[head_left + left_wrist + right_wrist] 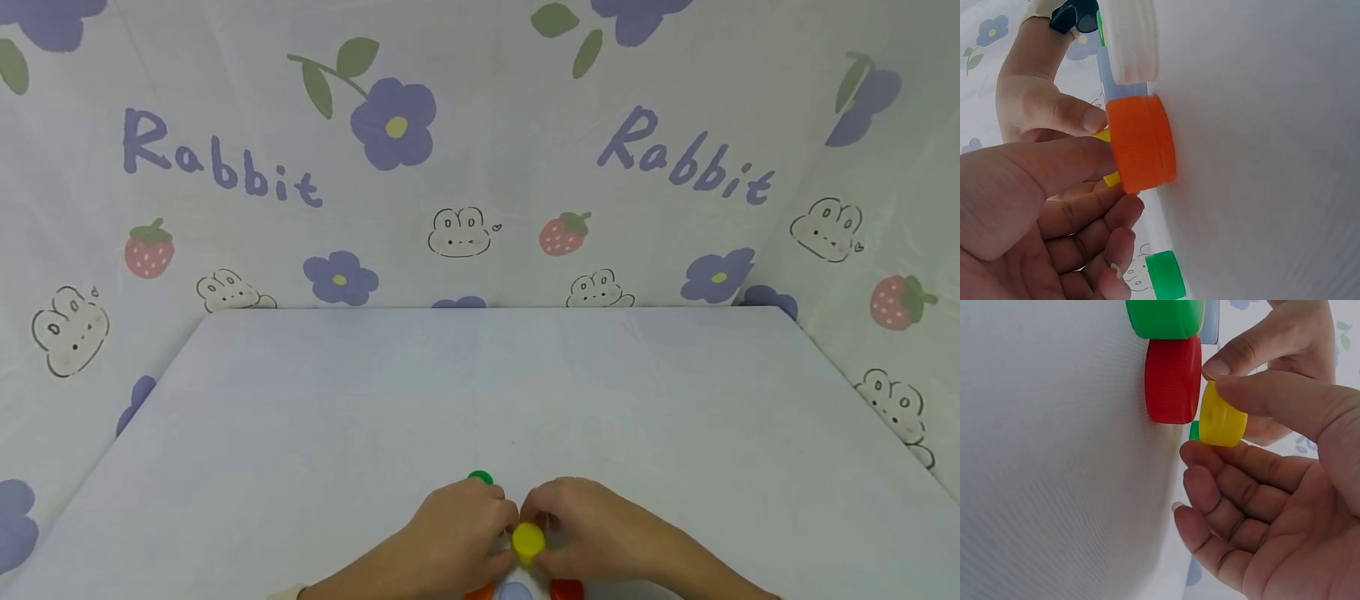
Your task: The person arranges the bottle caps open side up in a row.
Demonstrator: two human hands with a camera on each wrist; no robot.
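Note:
A yellow bottle cap (528,542) is between the two hands near the front of the table. My right hand (600,533) pinches it between thumb and fingers, plainest in the right wrist view. From the other side my left hand (461,533) holds the same cap, its thumb crossing the yellow in the left wrist view. Close by the hands are an orange cap (1141,144) and a ribbed red cap (1172,381). Whether the yellow cap touches anything below is hidden.
A small green cap (480,477) lies beyond the left hand. Another green cap (1166,315) adjoins the red one, and a white cap (1132,44) is near the orange. A light blue round piece (516,592) shows at the white table's (480,392) front. Printed cloth (487,150) surrounds the table.

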